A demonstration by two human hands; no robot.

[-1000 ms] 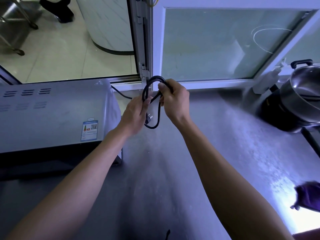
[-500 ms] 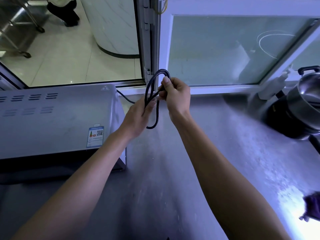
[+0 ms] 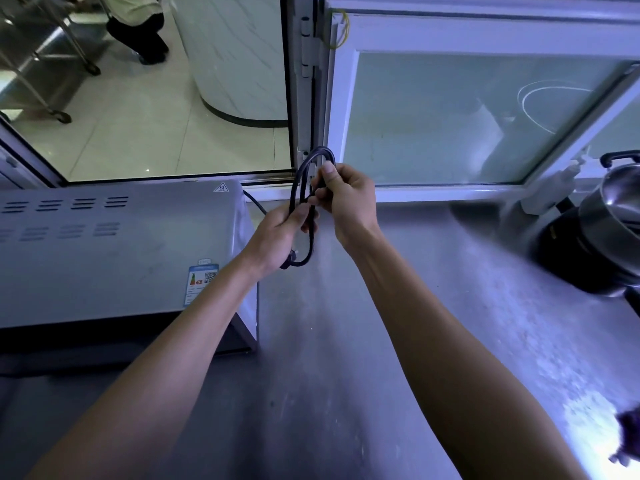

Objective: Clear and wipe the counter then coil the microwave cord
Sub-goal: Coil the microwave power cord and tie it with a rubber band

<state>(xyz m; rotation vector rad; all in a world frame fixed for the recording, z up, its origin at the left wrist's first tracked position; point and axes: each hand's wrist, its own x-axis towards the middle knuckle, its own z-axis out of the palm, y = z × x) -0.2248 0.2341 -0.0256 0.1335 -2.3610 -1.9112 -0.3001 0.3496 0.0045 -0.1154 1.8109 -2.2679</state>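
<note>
Most of what I see is the grey, dull-sheened counter (image 3: 346,341), flat and bare between my forearms and running wide to the right. Its back edge meets a white-framed window (image 3: 485,116) with frosted glass; left of that frame an opening shows a tiled floor below. On my left the microwave (image 3: 104,254) takes up the counter, a boxy grey metal case with vent slots on top and a small label by its right edge, leaving me room only to its right. At the far right a shiny steel pot (image 3: 620,209) sits on a black base, well apart from my hands, and something dark purple (image 3: 628,441) pokes in at the lower right corner. The black cord (image 3: 313,233), round and smooth, runs from behind the microwave up into loops above the counter, near the window frame. My left hand (image 3: 273,237) is curled round the loops, the plug hanging just below it; my right hand (image 3: 349,199) pinches the upper strand between thumb and fingers.
</note>
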